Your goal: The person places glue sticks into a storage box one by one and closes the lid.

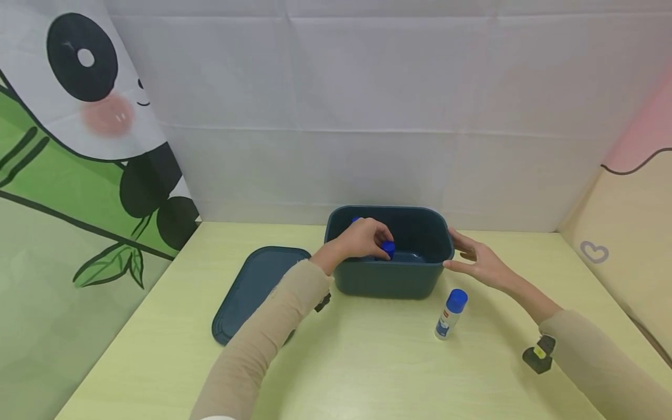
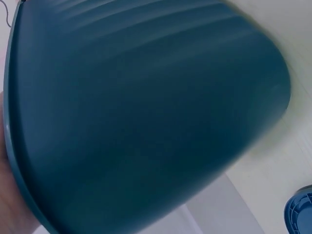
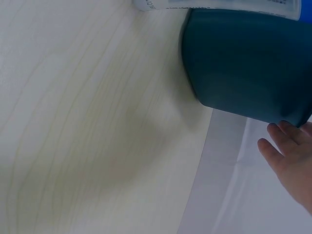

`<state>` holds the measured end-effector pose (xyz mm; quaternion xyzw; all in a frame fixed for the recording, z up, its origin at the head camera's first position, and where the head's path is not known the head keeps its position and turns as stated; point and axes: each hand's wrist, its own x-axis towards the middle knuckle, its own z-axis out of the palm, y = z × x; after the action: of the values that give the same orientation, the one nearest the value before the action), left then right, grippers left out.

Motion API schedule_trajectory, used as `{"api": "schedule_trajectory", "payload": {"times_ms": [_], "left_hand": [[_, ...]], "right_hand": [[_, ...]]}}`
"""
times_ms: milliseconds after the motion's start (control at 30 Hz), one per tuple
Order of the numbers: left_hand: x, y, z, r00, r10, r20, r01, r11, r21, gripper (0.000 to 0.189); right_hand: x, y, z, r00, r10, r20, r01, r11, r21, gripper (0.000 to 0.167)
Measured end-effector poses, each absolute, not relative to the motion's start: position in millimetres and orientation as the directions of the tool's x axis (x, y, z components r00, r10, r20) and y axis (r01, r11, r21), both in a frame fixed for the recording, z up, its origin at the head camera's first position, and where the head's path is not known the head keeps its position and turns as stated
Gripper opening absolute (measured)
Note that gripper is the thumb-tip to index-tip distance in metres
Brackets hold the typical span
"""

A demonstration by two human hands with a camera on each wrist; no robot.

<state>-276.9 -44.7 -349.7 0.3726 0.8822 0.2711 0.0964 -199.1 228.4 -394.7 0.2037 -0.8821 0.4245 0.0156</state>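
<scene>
A dark teal plastic box (image 1: pixel 385 280) stands at the back of the table, its mouth facing up. My left hand (image 1: pixel 364 238) reaches over its near left rim and pinches the blue cap of a glue stick (image 1: pixel 388 248), whose lower part is hidden in the box. Another blue cap (image 1: pixel 356 219) shows inside, behind that hand. With fingers fairly straight, my right hand (image 1: pixel 480 262) touches the box's right end; the right wrist view shows its fingertips (image 3: pixel 276 139) at the box's edge. A glue stick (image 1: pixel 450 315) with a blue cap stands on the table before the box.
Left of the box a matching teal lid (image 1: pixel 262 274) lies flat, partly hidden by my left sleeve (image 1: pixel 273 326). A white sheet (image 1: pixel 315 116) hangs close behind the box. A panda-printed cloth (image 1: pixel 79 146) borders the table's left side. Pale wood-grain tabletop (image 1: pixel 367 361) spreads in front.
</scene>
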Motion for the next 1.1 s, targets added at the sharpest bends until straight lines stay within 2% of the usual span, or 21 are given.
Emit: {"api": "schedule_trajectory", "payload": {"times_ms": [400, 667, 933, 1100], "left_hand": [[-276, -43, -348, -0.703, 0.710, 0.045, 0.630, 0.591, 0.505, 0.036], [-271, -46, -345, -0.725, 0.686, 0.067, 0.590, 0.568, 0.574, 0.039], [-267, -53, -342, -0.744, 0.656, 0.124, 0.585, 0.551, 0.594, 0.037], [-255, -54, -340, -0.737, 0.652, 0.180, 0.569, 0.453, 0.687, 0.033]], "right_hand": [[-200, 230, -392, -0.915, -0.350, 0.200, -0.375, 0.559, -0.739, 0.074], [-203, 230, -387, -0.911, -0.361, 0.201, -0.386, 0.571, -0.724, 0.073], [-205, 231, -386, -0.907, -0.370, 0.201, -0.391, 0.563, -0.728, 0.074], [-205, 231, -385, -0.906, -0.376, 0.195, -0.391, 0.565, -0.727, 0.074]]}}
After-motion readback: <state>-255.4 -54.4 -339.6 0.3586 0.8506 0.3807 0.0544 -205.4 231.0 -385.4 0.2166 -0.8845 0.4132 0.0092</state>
